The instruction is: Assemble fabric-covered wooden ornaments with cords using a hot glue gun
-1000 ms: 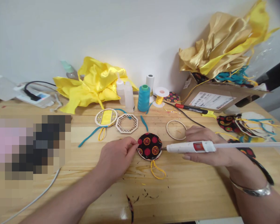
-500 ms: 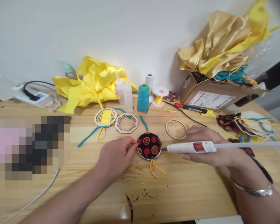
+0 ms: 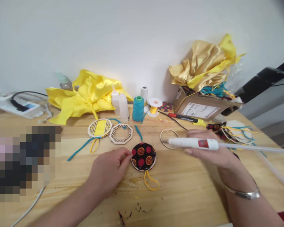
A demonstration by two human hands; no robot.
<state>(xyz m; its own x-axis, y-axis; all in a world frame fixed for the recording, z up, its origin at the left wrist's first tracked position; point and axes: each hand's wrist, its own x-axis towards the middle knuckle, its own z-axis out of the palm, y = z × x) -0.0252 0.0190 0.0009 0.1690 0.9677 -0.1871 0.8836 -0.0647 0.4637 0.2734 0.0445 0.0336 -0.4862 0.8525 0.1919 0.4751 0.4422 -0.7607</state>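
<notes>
A round disc covered in black fabric with red and orange circles [image 3: 144,156] lies on the wooden table, a yellow cord loop [image 3: 151,181] at its lower edge. My left hand [image 3: 112,167] pinches the disc's left rim between thumb and fingertips. Up and to the right of the disc, my right hand [image 3: 208,154] is wrapped round a white pen-shaped glue gun [image 3: 191,143] with a clear stick in its back end. The gun's tip is apart from the disc and hovers over a thin wooden ring [image 3: 161,136].
Behind are a lattice disc with yellow fabric [image 3: 99,127], an octagonal lattice frame [image 3: 121,133], a teal thread cone [image 3: 138,109], white bottles [image 3: 124,108] and yellow satin [image 3: 85,97]. A cardboard box [image 3: 203,105] with fabric stands at back right; dark scraps lie in front.
The glue gun in my right hand has lifted away from the disc's right edge. My left hand still pinches the disc. The whole view has shifted, with objects lower and further left.
</notes>
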